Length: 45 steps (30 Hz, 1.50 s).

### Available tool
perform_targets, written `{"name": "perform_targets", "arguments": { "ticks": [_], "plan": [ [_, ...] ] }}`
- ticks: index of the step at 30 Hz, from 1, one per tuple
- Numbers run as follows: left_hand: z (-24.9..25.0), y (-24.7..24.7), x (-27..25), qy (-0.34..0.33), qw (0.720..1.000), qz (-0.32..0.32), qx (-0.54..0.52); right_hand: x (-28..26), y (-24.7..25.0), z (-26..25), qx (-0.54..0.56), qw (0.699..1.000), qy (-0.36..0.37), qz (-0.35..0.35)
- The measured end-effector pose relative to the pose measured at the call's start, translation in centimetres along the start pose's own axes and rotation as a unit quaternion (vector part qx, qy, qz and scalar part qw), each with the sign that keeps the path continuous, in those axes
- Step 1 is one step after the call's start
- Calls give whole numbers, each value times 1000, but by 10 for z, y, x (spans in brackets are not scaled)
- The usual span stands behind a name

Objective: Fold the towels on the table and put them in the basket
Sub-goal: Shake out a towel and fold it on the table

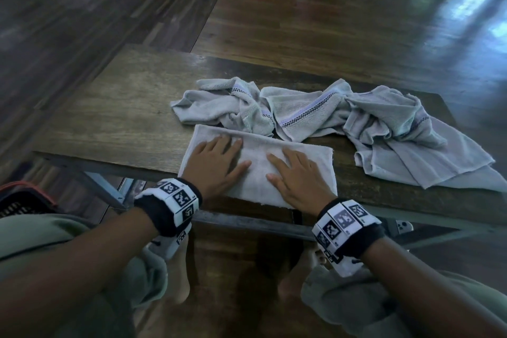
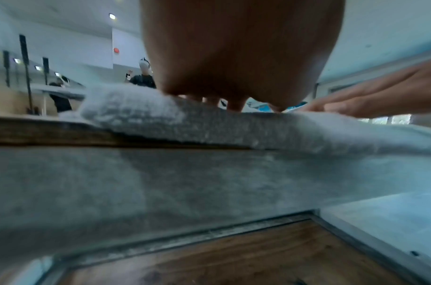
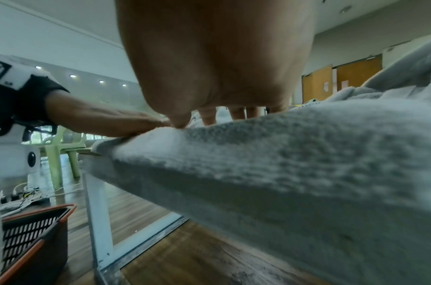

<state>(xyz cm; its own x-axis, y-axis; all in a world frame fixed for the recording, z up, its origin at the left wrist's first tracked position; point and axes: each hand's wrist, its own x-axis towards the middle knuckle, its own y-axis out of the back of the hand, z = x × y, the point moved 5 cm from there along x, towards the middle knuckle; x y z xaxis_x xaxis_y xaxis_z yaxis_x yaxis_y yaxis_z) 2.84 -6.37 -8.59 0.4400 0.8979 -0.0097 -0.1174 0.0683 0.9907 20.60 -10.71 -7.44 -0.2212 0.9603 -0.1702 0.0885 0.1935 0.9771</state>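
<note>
A: Towel (image 1: pixel 258 170) under our palms, folded to a flat rectangle at the near edge of the table (image 1: pixel 115 107); we judge the step in hand is smoothing this fold, not carrying yet.

B: Agreed; our left hand (image 1: pixel 216 162) and right hand (image 1: pixel 295 177) lie side by side on it, fingers straight and a little spread, pressing and gripping nothing.

A: Next we likely need another fold, across the long way; for that our fingers must pinch one short end and bring it over.

B: Then the basket (image 1: pixel 19 200), down on the floor at the near left, well apart from the towel.

A: And the crumpled towels (image 1: pixel 315 112) along the far right of the table wait unfolded; most of the task remains, we think.
</note>
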Motion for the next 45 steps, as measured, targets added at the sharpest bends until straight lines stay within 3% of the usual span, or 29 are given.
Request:
{"name": "perform_targets", "arguments": {
  "ticks": [5,9,12,16,20,24,29,33,38,41,45],
  "plan": [
    [-31,9,22,17,995,-33,91,14,4,19,-21,1000,21,4],
    [-52,11,29,55,991,-51,112,14,8,55,-71,997,-26,20],
    [-31,10,26,46,993,-67,89,15,15,78,-69,995,-63,34],
    [33,9,2,-65,997,-35,26,18,28,94,-43,994,-90,48],
    [95,-9,-18,-184,983,3,20,22,33,99,-38,993,-99,50],
    [121,-17,-13,-229,972,43,27,27,33,104,-42,992,-112,41],
    [126,-10,-4,-232,968,92,11,29,35,105,-8,992,-122,38],
    [131,1,-9,-256,948,187,-15,26,42,108,98,984,-139,54],
    [135,32,-25,-231,925,289,-87,12,75,112,337,935,-102,48],
    [136,60,-37,-188,916,322,-150,5,96,115,423,903,-71,39],
    [127,82,-51,-141,911,326,-208,-3,122,101,466,885,-13,2]
  ]
}}
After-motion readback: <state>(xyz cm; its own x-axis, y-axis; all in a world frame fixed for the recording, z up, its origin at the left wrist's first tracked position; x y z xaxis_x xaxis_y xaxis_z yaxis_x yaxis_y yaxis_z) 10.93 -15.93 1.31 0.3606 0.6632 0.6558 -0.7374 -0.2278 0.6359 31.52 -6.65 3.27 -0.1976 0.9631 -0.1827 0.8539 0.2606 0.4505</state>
